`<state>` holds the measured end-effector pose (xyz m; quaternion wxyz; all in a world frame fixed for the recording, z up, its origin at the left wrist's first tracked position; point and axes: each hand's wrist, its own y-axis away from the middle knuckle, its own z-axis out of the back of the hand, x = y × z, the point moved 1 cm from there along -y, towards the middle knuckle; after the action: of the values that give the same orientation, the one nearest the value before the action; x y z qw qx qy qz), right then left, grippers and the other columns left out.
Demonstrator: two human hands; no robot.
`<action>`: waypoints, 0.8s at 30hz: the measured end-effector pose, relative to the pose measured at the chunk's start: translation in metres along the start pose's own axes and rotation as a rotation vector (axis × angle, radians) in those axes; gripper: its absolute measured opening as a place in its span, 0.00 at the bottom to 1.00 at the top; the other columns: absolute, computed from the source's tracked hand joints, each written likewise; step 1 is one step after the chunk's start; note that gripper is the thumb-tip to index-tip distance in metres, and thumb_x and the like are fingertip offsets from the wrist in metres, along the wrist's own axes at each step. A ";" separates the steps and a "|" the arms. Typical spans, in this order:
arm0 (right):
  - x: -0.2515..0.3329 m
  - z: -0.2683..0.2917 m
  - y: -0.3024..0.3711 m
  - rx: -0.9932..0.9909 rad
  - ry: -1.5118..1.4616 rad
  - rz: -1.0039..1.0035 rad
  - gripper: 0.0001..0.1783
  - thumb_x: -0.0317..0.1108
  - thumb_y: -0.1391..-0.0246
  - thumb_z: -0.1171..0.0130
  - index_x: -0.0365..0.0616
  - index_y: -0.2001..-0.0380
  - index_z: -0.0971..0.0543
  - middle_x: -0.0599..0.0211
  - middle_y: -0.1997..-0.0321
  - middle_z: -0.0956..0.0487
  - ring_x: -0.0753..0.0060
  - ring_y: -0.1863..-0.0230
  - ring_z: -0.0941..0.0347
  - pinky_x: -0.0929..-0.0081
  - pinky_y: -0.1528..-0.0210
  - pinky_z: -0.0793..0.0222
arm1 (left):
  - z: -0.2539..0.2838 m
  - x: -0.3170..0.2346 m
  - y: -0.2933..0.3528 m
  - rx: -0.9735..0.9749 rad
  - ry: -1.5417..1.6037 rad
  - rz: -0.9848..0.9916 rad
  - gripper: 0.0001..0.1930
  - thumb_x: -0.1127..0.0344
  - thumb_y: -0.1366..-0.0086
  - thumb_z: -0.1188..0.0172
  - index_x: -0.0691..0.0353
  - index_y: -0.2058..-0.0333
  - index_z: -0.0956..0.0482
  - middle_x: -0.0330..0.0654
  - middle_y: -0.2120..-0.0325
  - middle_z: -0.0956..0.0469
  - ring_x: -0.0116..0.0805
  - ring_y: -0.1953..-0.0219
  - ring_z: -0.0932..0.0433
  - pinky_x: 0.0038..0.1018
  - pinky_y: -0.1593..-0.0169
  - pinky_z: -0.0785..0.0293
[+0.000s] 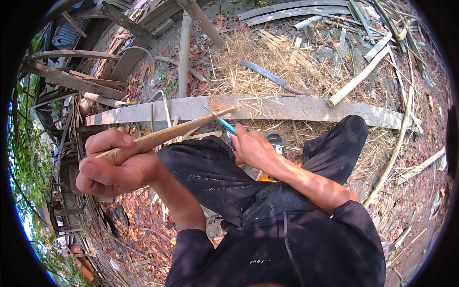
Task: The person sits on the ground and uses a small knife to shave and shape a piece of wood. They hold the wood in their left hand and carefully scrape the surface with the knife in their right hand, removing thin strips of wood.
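Observation:
My left hand is closed around the thick end of a tapered wooden stick, raised at the left. The stick's thin end points right, over a long wooden plank lying across in front of my legs. My right hand grips a slim tool with a teal handle. A thin, pointed metal part of it angles up and left, near the stick's thin end; whether they touch I cannot tell. Beyond the plank lies a machete, its handle end at the plank's far edge.
Wood shavings cover the ground beyond the plank. A pale pole rests against the plank at right. Upright posts and stacked timber stand at left. Long strips lie at the far side. Dry leaves litter the ground.

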<state>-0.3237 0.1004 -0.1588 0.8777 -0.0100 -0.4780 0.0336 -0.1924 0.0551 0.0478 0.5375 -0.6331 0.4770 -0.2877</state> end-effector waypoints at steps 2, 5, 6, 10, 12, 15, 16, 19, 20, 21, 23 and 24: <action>0.011 0.013 -0.008 -0.028 -0.032 0.060 0.13 0.36 0.40 0.55 0.34 0.66 0.35 0.43 0.85 0.27 0.39 0.82 0.29 0.52 0.78 0.33 | -0.005 0.009 -0.002 -0.027 0.006 0.039 0.13 0.62 0.32 0.56 0.58 0.73 0.46 0.43 0.96 0.38 0.28 0.94 0.39 0.19 0.88 0.43; 0.021 0.000 0.005 -0.125 -0.042 0.106 0.11 0.33 0.41 0.55 0.32 0.67 0.35 0.42 0.87 0.28 0.40 0.82 0.28 0.52 0.80 0.35 | 0.003 0.008 0.000 0.011 0.040 0.027 0.13 0.62 0.32 0.55 0.58 0.73 0.46 0.42 0.97 0.39 0.27 0.94 0.39 0.19 0.88 0.43; 0.002 -0.016 0.004 -0.132 -0.057 0.034 0.11 0.33 0.41 0.55 0.32 0.67 0.34 0.42 0.87 0.28 0.40 0.82 0.28 0.51 0.81 0.36 | 0.000 0.005 0.002 0.012 0.047 0.039 0.13 0.62 0.32 0.55 0.58 0.73 0.46 0.42 0.97 0.39 0.27 0.94 0.39 0.19 0.88 0.44; -0.020 -0.008 -0.011 -0.055 0.064 -0.040 0.15 0.38 0.40 0.54 0.33 0.68 0.33 0.44 0.84 0.26 0.39 0.78 0.26 0.50 0.77 0.30 | -0.002 -0.001 0.004 0.033 0.005 0.023 0.13 0.61 0.32 0.56 0.59 0.73 0.46 0.42 0.97 0.40 0.27 0.94 0.40 0.19 0.88 0.44; 0.009 0.000 -0.004 -0.101 -0.050 -0.005 0.12 0.34 0.41 0.53 0.33 0.67 0.34 0.42 0.86 0.29 0.36 0.81 0.30 0.50 0.79 0.37 | -0.008 0.002 0.004 -0.019 0.015 0.033 0.14 0.62 0.33 0.52 0.58 0.74 0.45 0.43 0.94 0.37 0.27 0.91 0.38 0.18 0.87 0.42; -0.002 -0.011 -0.001 -0.117 -0.041 0.051 0.11 0.34 0.42 0.53 0.34 0.66 0.34 0.41 0.86 0.30 0.36 0.80 0.30 0.50 0.79 0.37 | -0.009 0.003 -0.001 0.003 -0.001 0.017 0.13 0.63 0.33 0.54 0.58 0.74 0.45 0.43 0.94 0.37 0.27 0.91 0.38 0.17 0.87 0.42; -0.021 -0.021 -0.001 -0.111 0.003 0.020 0.11 0.33 0.42 0.53 0.34 0.66 0.34 0.41 0.86 0.30 0.36 0.80 0.30 0.50 0.79 0.37 | -0.009 0.001 0.000 -0.002 0.010 0.038 0.13 0.63 0.33 0.54 0.58 0.74 0.45 0.43 0.94 0.37 0.27 0.91 0.38 0.17 0.87 0.42; -0.028 -0.010 -0.012 -0.091 -0.032 -0.058 0.13 0.33 0.41 0.53 0.31 0.70 0.31 0.41 0.86 0.28 0.39 0.80 0.28 0.53 0.79 0.35 | -0.005 0.004 0.004 -0.018 0.007 0.051 0.15 0.61 0.33 0.53 0.58 0.74 0.46 0.44 0.93 0.37 0.27 0.91 0.39 0.18 0.87 0.42; -0.007 -0.001 -0.011 -0.089 -0.043 -0.042 0.14 0.33 0.41 0.53 0.29 0.71 0.31 0.41 0.86 0.28 0.40 0.80 0.27 0.54 0.78 0.33 | 0.000 0.004 0.002 -0.010 0.001 0.050 0.15 0.60 0.33 0.53 0.58 0.74 0.46 0.44 0.93 0.37 0.27 0.91 0.39 0.18 0.87 0.42; 0.006 0.003 -0.009 -0.084 -0.054 0.012 0.14 0.34 0.41 0.53 0.29 0.70 0.31 0.41 0.86 0.28 0.40 0.80 0.27 0.54 0.78 0.33 | 0.002 0.004 0.001 -0.014 -0.002 0.046 0.15 0.60 0.33 0.53 0.58 0.74 0.46 0.44 0.93 0.37 0.27 0.91 0.39 0.18 0.87 0.42; 0.024 0.005 0.001 -0.087 -0.086 0.102 0.14 0.34 0.41 0.53 0.29 0.70 0.31 0.41 0.86 0.28 0.40 0.79 0.27 0.54 0.78 0.33 | 0.000 0.003 0.001 -0.008 0.011 0.058 0.15 0.59 0.33 0.52 0.57 0.74 0.46 0.45 0.93 0.36 0.27 0.91 0.39 0.18 0.87 0.42; 0.004 -0.006 -0.001 -0.068 -0.057 0.036 0.14 0.35 0.41 0.53 0.30 0.69 0.32 0.42 0.86 0.28 0.39 0.80 0.28 0.53 0.78 0.34 | -0.002 0.003 0.003 -0.006 0.018 0.071 0.15 0.59 0.33 0.52 0.57 0.74 0.46 0.45 0.93 0.36 0.28 0.92 0.39 0.19 0.87 0.42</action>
<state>-0.3162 0.0998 -0.1583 0.8620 -0.0474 -0.5035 0.0332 -0.1939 0.0516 0.0454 0.5412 -0.6148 0.5048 -0.2726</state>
